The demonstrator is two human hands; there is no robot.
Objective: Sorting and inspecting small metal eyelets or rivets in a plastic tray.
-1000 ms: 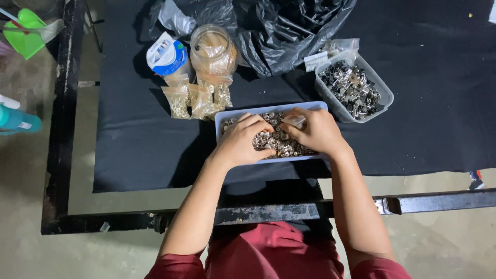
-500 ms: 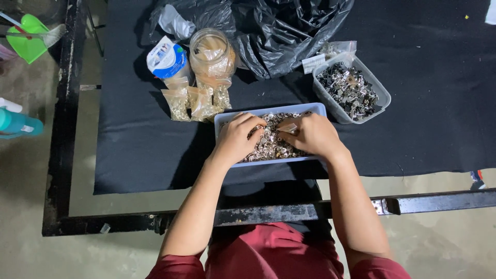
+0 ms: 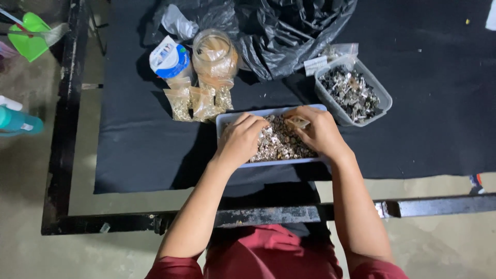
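A pale blue tray full of small metal parts lies on the black cloth in front of me. My left hand rests in the tray's left half, fingers curled down into the parts. Over the tray's right half, my right hand pinches a small clear plastic bag between its fingertips. Whether the left hand grips any parts is hidden under its fingers.
A clear tub of dark metal parts stands to the right. Small filled bags, a clear jar, a blue-white roll and a black plastic bag lie behind the tray. A metal frame bar runs along the near edge.
Both hands moved apart from the tray's middle. The left hand went to the tray's left half; the right one lifted towards the far rim with the small bag.
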